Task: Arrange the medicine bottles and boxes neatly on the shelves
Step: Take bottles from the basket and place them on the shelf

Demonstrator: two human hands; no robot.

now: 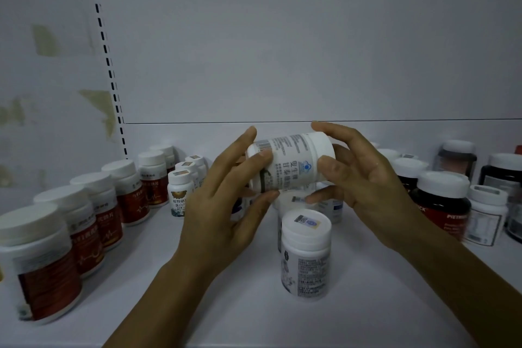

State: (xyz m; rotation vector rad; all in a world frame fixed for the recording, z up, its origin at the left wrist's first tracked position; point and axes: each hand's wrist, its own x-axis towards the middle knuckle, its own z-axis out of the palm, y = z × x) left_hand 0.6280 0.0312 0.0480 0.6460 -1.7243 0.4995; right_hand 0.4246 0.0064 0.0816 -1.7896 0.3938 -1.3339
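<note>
Hands (226, 206) (364, 178) grip cylindrical white plastic bottle (291, 162), tilted sideways.

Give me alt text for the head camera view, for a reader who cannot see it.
A person holds a white medicine bottle on its side above a white shelf, left grip at its base, right grip at its cap. Another white bottle stands upright just below; red-labelled bottles line the left, dark bottles crowd the right.
</note>
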